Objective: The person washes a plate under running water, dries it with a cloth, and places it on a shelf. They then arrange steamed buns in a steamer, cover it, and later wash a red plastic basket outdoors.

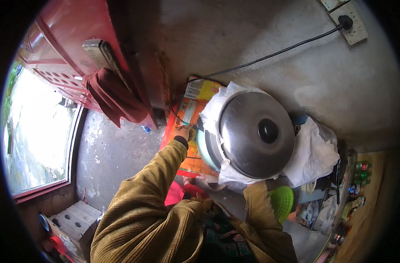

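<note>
A steel pot lid with a black knob (256,134) covers a round vessel, with white cloth (231,172) sticking out from under its rim. Beneath it a pale green appliance body (204,148) rests on an orange and red cardboard box (190,161). My left hand (184,131) is at the left side of that body, at the end of a black cord (265,57) that runs up to a wall socket; the fingers are bent, and their hold on the cord or its connector is unclear. My right hand is hidden below the lid's near edge, past the tan corduroy sleeve (255,197).
A white cloth (313,153) lies over things right of the lid. Near my right sleeve is a green plastic basket (281,202). A brown cloth (116,95) hangs at the red door (78,36). Concrete block (76,218) stands lower left. Bottles (362,172) are at the right.
</note>
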Tool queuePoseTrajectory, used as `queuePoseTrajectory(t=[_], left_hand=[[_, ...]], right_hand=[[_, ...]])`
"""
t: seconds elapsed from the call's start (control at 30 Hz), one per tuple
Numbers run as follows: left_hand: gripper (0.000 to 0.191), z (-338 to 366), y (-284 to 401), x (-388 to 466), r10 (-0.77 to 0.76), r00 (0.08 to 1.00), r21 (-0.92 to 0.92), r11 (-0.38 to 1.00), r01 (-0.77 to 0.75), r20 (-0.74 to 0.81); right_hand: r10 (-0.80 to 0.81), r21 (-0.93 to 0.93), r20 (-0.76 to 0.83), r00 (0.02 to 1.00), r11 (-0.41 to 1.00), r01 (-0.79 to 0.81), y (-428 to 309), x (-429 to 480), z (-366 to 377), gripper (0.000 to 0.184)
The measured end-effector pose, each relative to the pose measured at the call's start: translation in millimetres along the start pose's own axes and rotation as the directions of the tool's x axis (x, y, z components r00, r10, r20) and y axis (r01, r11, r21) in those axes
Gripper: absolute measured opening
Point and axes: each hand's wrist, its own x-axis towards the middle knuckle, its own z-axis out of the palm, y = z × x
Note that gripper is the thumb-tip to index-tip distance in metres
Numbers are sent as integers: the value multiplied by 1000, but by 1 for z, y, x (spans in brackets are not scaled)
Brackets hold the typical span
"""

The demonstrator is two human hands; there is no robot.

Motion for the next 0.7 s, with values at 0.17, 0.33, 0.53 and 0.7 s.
queuePoseTrajectory(t=[0.17,0.33,0.53,0.7], left_hand=[[24,-9,-19,21,-16,997,80,997,10,79],[23,-8,-14,26,-101,985,-114,987,117,137],[21,-14,-11,14,-130,973,-59,988,144,192],[19,-28,31,-40,200,980,118,973,-199,-2]], right_hand=[[-9,24,-9,1000,1000,10,9,-3,-9,38],[-101,75,-26,994,992,103,-12,-4,-12,38],[-314,125,28,949,943,308,-66,-14,-25,38],[-473,42,210,856,879,476,-172,-109,13,27]])
